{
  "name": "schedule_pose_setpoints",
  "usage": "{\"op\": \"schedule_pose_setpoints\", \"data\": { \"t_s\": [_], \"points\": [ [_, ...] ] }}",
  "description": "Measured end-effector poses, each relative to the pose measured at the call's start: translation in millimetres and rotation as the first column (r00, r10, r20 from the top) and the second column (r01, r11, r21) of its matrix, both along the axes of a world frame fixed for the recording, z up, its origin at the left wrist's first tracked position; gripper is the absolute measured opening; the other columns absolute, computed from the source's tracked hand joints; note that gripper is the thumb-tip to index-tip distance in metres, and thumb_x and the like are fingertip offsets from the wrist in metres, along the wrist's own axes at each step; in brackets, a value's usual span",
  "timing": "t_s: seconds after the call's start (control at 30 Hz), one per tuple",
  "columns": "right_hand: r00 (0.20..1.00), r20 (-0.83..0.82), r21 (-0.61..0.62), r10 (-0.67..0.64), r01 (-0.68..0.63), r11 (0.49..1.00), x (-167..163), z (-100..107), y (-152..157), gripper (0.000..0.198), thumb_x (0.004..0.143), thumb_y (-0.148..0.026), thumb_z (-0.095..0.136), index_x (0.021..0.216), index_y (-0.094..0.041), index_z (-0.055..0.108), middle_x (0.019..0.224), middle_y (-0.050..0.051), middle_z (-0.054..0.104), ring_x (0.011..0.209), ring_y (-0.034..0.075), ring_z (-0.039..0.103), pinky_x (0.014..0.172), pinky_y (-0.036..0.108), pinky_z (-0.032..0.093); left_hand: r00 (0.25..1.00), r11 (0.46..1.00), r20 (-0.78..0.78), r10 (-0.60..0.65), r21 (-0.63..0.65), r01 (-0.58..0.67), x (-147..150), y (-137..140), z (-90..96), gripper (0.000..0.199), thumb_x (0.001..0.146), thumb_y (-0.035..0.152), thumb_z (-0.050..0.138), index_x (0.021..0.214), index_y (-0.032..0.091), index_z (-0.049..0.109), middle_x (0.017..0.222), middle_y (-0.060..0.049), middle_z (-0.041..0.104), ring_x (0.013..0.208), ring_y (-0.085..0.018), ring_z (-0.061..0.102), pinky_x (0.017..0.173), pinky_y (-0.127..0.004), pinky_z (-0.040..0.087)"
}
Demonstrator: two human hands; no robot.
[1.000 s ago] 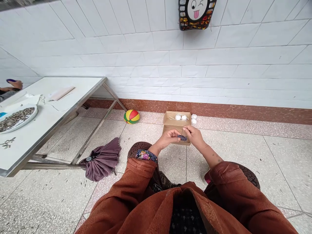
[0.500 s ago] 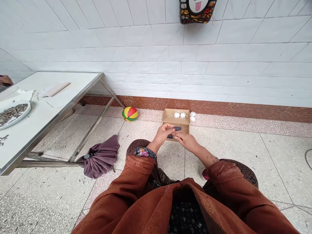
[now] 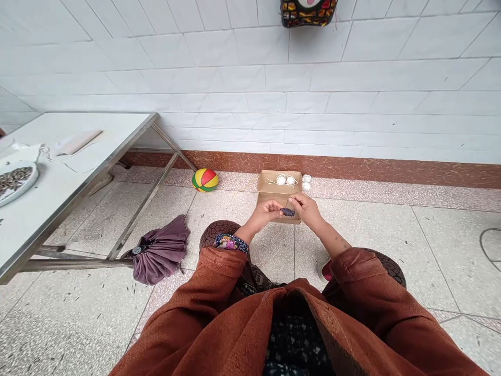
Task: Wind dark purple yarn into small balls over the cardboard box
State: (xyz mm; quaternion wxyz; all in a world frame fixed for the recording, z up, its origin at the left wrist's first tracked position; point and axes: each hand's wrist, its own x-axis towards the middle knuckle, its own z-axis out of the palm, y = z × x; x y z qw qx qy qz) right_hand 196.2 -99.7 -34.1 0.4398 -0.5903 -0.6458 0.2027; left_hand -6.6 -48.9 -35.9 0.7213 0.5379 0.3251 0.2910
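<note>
My left hand point(image 3: 263, 215) is closed on one end of a small bundle of dark yarn point(image 3: 288, 212), which points right from its fingertips. Just above the bundle, my right hand point(image 3: 308, 210) pinches a thin dark strand running up from it. Both hands are over an open cardboard box point(image 3: 266, 198) on the floor, partly covering it. Inside the raised lid lie two white yarn balls point(image 3: 281, 179) with loose ends. More white balls point(image 3: 306, 178) sit on the floor just right of the box.
At left stands a metal-framed white table point(image 3: 129, 121) bearing a plate point(image 3: 30, 180) of dark dried pieces. A purple folded umbrella point(image 3: 162, 250) rests by its lower bar. A colourful ball point(image 3: 205, 180) lies near the tiled wall point(image 3: 235, 78). A black patterned container point(image 3: 309, 14) hangs above.
My right hand has risen from below the yarn bundle to above it, drawing the strand upward. The bundle is slightly lower and to the right. The whole view has shifted a little.
</note>
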Motion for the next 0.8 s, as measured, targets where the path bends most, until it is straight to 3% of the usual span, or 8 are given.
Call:
{"op": "schedule_pose_setpoints", "data": {
  "t_s": [0.2,0.37,0.47,0.57,0.7,0.8],
  "points": [
    [0.988,-0.15,-0.193,0.035,-0.064,0.979,-3,-16,3,0.028,0.097,-0.041,0.056,0.086,-0.021,0.072,0.081,0.001,0.073,0.076,0.019,0.066,0.074,0.03,0.053,0.995,0.992,0.074,0.068,-0.111,-0.06,2,-1,4.5,0.05,0.058,0.041,0.099,0.087,0.014,0.068,0.082,-0.002,0.073,0.072,-0.014,0.07,0.079,-0.032,0.058],
    [0.995,-0.064,-0.304,0.075,-0.091,0.948,-19,-30,-5,0.025,0.099,-0.036,0.057,0.098,-0.021,0.077,0.084,0.002,0.076,0.079,0.021,0.071,0.075,0.032,0.056,0.979,0.978,0.132,0.156,-0.162,-0.134,3,-1,8.1,0.046,0.06,0.037,0.096,0.087,0.016,0.065,0.078,0.0,0.071,0.07,-0.012,0.069,0.076,-0.029,0.056],
    [0.975,0.081,-0.236,0.206,-0.182,0.955,-30,-32,-12,0.024,0.103,-0.033,0.056,0.103,-0.022,0.077,0.104,0.007,0.08,0.096,0.023,0.074,0.085,0.036,0.059,0.969,0.969,0.086,0.231,-0.113,-0.221,3,2,5.8,0.04,0.064,0.034,0.091,0.086,0.017,0.063,0.077,0.002,0.069,0.068,-0.011,0.067,0.074,-0.027,0.054],
    [0.927,0.225,-0.154,0.301,-0.271,0.95,-36,-28,-19,0.025,0.107,-0.031,0.052,0.107,-0.023,0.075,0.106,0.008,0.079,0.098,0.023,0.075,0.086,0.035,0.059,0.947,0.947,0.014,0.32,-0.023,-0.319,2,6,2.1,0.03,0.068,0.028,0.084,0.085,0.017,0.062,0.077,0.002,0.066,0.067,-0.01,0.064,0.073,-0.026,0.052],
    [0.902,0.297,-0.053,0.314,-0.312,0.948,-31,-15,-24,0.028,0.109,-0.035,0.049,0.11,-0.024,0.075,0.101,0.007,0.078,0.093,0.022,0.075,0.084,0.034,0.059,0.907,0.905,-0.056,0.417,0.115,-0.41,4,9,-0.2,0.02,0.066,0.016,0.076,0.08,0.018,0.061,0.07,0.005,0.059,0.065,-0.008,0.054,0.069,-0.023,0.045],
    [0.939,0.247,0.014,0.237,-0.248,0.969,-20,-2,-22,0.032,0.11,-0.039,0.047,0.111,-0.025,0.075,0.105,0.008,0.079,0.098,0.024,0.074,0.089,0.036,0.058,0.911,0.91,-0.1,0.401,0.163,-0.382,6,8,1.2,0.02,0.063,0.012,0.073,0.079,0.018,0.062,0.069,0.005,0.057,0.063,-0.008,0.05,0.065,-0.022,0.04]
  ]
}}
